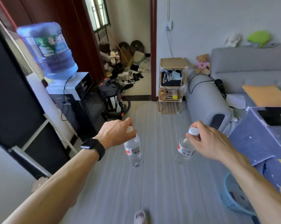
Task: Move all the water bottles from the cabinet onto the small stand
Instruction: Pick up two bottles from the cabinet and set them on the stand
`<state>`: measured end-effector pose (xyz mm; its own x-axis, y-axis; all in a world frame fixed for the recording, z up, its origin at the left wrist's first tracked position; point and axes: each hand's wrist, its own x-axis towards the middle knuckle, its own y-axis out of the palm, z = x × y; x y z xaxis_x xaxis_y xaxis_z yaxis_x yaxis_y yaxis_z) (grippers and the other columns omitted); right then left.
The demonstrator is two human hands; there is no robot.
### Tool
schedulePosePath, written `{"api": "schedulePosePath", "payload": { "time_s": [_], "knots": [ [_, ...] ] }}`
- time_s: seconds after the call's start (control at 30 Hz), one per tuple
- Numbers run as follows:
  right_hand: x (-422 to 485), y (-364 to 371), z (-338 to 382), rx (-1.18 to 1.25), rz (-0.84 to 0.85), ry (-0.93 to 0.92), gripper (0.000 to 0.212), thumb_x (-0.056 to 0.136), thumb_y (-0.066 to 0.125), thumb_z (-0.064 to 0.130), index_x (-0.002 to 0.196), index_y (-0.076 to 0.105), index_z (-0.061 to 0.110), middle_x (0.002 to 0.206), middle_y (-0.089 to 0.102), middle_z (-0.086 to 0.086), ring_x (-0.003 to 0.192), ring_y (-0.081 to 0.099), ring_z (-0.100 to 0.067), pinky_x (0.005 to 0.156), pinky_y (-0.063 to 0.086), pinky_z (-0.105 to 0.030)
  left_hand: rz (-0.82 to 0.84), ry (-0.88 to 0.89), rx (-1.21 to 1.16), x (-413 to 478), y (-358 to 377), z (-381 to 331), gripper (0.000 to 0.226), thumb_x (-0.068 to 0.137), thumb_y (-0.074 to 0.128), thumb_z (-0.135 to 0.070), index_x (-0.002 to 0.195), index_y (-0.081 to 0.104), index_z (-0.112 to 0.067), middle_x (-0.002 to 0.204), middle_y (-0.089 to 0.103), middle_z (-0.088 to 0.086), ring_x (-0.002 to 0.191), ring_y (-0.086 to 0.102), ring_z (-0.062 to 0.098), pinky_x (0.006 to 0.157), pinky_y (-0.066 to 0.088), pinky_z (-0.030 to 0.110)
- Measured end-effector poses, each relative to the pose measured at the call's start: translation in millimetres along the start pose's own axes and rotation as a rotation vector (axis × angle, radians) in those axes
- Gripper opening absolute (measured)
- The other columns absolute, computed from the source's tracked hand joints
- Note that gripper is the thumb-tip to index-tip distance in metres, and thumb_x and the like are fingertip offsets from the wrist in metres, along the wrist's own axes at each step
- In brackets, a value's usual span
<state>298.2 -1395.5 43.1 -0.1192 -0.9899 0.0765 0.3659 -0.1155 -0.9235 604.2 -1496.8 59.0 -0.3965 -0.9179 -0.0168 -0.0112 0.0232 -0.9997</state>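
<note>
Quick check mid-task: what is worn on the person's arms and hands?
No sleeves or gloves show on the left hand or the right hand. A smartwatch with a black band and a dark rectangular face sits on the left wrist.

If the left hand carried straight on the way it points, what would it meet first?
Probably nothing nearby: the left hand, holding a water bottle, points across bare floor toward the wooden stand; depth is unclear.
</note>
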Motion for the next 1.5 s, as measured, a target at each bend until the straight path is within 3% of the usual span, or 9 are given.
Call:
{"api": "schedulePosePath", "payload": {
  "time_s": [0.23, 0.4, 0.47, 0.57, 0.73, 0.9, 1.1, 1.37, 1.5],
  "knots": [
    [152, 6, -47, -0.033, 0.038, 0.100, 0.022, 0.091, 0.048, 0.052, 0.096, 0.044, 0.031, 0.087, 0.060, 0.008, 0.086, 0.054, -0.025, 0.074, 0.048, -0.040, 0.045, 0.133, 0.051, 180, 23, -3, 0.034, 0.093, 0.043, -0.055, 0.109, 0.049, -0.025, 0.081, 0.060, -0.002, 0.071, 0.056, 0.020, 0.058, 0.039, 0.031],
    [259, -11, -79, -0.079, 0.036, 0.152, 0.025, 0.094, 0.046, 0.052, 0.100, 0.044, 0.028, 0.091, 0.063, 0.006, 0.094, 0.058, -0.027, 0.072, 0.045, -0.037, 0.051, 0.193, 0.052, 315, 18, -7, 0.038, 0.095, 0.040, -0.055, 0.114, 0.048, -0.023, 0.067, 0.049, -0.006, 0.062, 0.051, 0.017, 0.055, 0.040, 0.030],
    [300, -15, -92, -0.072, 0.035, 0.159, 0.025, 0.095, 0.047, 0.052, 0.101, 0.043, 0.027, 0.090, 0.062, 0.005, 0.094, 0.058, -0.029, 0.075, 0.047, -0.039, 0.045, 0.208, 0.046, 364, 14, -9, 0.038, 0.096, 0.039, -0.055, 0.114, 0.048, -0.022, 0.070, 0.053, -0.004, 0.065, 0.054, 0.019, 0.058, 0.045, 0.032],
    [365, -17, -116, -0.058, -0.007, 0.158, 0.026, 0.094, 0.047, 0.053, 0.100, 0.043, 0.028, 0.092, 0.062, 0.004, 0.094, 0.058, -0.031, 0.076, 0.047, -0.041, 0.026, 0.204, 0.035, 439, 13, -11, 0.037, 0.095, 0.039, -0.057, 0.112, 0.047, -0.025, 0.076, 0.057, -0.003, 0.068, 0.055, 0.020, 0.057, 0.042, 0.031],
    [479, -15, -171, -0.051, -0.028, 0.114, 0.026, 0.093, 0.048, 0.054, 0.096, 0.043, 0.029, 0.082, 0.052, 0.010, 0.079, 0.051, -0.028, 0.063, 0.040, -0.037, 0.034, 0.195, 0.007, 561, 26, -24, 0.033, 0.093, 0.042, -0.058, 0.105, 0.049, -0.028, 0.092, 0.066, -0.004, 0.077, 0.060, 0.018, 0.059, 0.043, 0.030],
    [588, -22, -226, -0.050, 0.036, 0.060, 0.024, 0.093, 0.046, 0.054, 0.096, 0.042, 0.031, 0.080, 0.053, 0.011, 0.075, 0.051, -0.024, 0.064, 0.044, -0.038, 0.074, 0.156, -0.010, 661, 32, -40, 0.028, 0.093, 0.045, -0.058, 0.099, 0.046, -0.031, 0.093, 0.064, -0.007, 0.075, 0.057, 0.013, 0.051, 0.030, 0.023],
    [709, -31, -271, -0.047, 0.083, 0.003, 0.025, 0.091, 0.045, 0.056, 0.095, 0.042, 0.032, 0.075, 0.053, 0.013, 0.076, 0.056, -0.021, 0.063, 0.044, -0.038, 0.085, 0.087, 0.028, 769, 26, -46, 0.034, 0.093, 0.041, -0.059, 0.104, 0.045, -0.027, 0.071, 0.055, -0.006, 0.067, 0.058, 0.017, 0.054, 0.038, 0.030],
    [864, -20, -312, -0.086, 0.097, 0.054, 0.027, 0.093, 0.043, 0.057, 0.097, 0.042, 0.031, 0.085, 0.059, 0.012, 0.082, 0.056, -0.022, 0.065, 0.044, -0.037, 0.092, 0.110, 0.048, 941, 28, -41, 0.031, 0.091, 0.042, -0.057, 0.097, 0.049, -0.027, 0.071, 0.058, -0.006, 0.066, 0.059, 0.017, 0.054, 0.043, 0.031],
    [943, -18, -322, -0.110, 0.127, 0.087, 0.028, 0.094, 0.044, 0.056, 0.096, 0.043, 0.028, 0.086, 0.060, 0.009, 0.083, 0.056, -0.022, 0.062, 0.040, -0.036, 0.093, 0.152, 0.043, 1035, 28, -30, 0.034, 0.091, 0.043, -0.055, 0.106, 0.051, -0.027, 0.075, 0.060, -0.005, 0.068, 0.058, 0.018, 0.059, 0.046, 0.032]
  ]
}}
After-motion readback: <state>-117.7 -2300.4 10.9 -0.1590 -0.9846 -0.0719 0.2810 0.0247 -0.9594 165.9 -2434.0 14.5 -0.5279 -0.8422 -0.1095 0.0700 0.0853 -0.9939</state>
